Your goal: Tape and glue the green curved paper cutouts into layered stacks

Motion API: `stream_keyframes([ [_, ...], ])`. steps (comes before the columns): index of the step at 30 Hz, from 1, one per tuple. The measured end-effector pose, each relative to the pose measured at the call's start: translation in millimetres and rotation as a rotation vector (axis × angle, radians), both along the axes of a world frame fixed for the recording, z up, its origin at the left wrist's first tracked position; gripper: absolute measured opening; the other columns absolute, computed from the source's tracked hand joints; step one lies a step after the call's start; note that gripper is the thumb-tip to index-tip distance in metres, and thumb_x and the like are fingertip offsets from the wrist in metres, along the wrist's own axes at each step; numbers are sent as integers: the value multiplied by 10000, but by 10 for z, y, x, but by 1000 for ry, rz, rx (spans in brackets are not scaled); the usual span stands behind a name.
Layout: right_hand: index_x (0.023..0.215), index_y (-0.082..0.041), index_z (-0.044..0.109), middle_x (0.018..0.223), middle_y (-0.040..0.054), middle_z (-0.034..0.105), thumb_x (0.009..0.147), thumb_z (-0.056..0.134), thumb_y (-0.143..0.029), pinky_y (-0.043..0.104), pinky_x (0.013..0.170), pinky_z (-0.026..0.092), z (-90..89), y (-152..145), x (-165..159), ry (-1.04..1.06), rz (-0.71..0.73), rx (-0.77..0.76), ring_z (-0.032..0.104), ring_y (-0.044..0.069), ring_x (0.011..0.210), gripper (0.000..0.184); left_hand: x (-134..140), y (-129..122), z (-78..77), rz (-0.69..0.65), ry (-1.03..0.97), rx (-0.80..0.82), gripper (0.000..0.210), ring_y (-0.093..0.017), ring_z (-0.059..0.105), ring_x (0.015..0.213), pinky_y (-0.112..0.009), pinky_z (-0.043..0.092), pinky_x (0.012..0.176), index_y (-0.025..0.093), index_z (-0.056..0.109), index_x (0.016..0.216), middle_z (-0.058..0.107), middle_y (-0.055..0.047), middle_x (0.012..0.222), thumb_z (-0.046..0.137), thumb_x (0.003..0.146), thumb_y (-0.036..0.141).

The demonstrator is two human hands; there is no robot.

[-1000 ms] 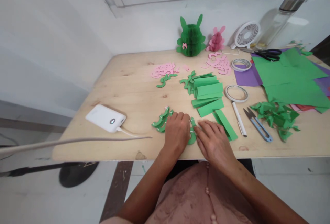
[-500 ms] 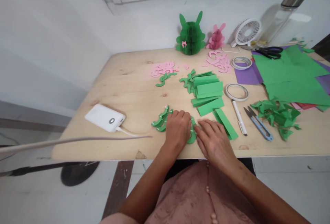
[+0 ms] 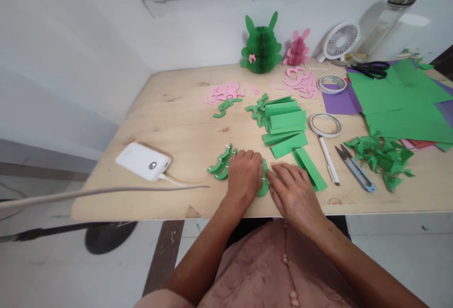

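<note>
Near the table's front edge, my left hand [image 3: 245,173] is closed, knuckles up, pressing on a curved green paper cutout [image 3: 264,186] with pale strips of tape on it. Its fingertips are hidden beneath the hand. My right hand [image 3: 294,189] lies to the right, fingers stretched out and close together, their tips at the cutout's right edge. Left of my left hand lie more scalloped green cutouts [image 3: 222,164] with similar pale strips, partly covered by that hand. A folded green paper strip [image 3: 309,170] sits just beyond my right hand.
Green strips [image 3: 288,120], pink scraps [image 3: 226,93], tape rolls [image 3: 325,125], a white pen [image 3: 329,161] and thread snips [image 3: 355,168] lie around. Paper rabbits, green [image 3: 262,48] and pink [image 3: 297,52], stand at the wall. A power bank [image 3: 143,160] is at left; its cable crosses the front.
The view has shifted very slightly. Both hands and the green cutout stay almost in the same place.
</note>
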State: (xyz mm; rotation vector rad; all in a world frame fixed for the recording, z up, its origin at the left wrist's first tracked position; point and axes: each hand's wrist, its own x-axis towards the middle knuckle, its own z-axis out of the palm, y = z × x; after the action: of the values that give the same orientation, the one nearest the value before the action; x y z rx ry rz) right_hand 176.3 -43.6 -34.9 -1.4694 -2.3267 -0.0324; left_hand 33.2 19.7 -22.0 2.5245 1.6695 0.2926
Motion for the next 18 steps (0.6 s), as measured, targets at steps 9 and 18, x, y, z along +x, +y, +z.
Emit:
stream_keyframes([
  [9,1136,-126,632,1213,127,624,919,484,-199,445,948,387,4,-1,0,-20,-3,4,500,275,1144,273,11,13,-1,17,7,-11,116,-258,564,853,-389,408,755,178,605,806,656,-85,870,511,874,181],
  [18,1131,-140,638,1204,132,625,914,487,-205,452,930,398,-5,0,6,-13,8,11,503,278,1142,272,-55,-140,-24,56,-66,78,132,-250,568,830,-382,418,745,173,616,848,660,-70,842,497,895,206],
])
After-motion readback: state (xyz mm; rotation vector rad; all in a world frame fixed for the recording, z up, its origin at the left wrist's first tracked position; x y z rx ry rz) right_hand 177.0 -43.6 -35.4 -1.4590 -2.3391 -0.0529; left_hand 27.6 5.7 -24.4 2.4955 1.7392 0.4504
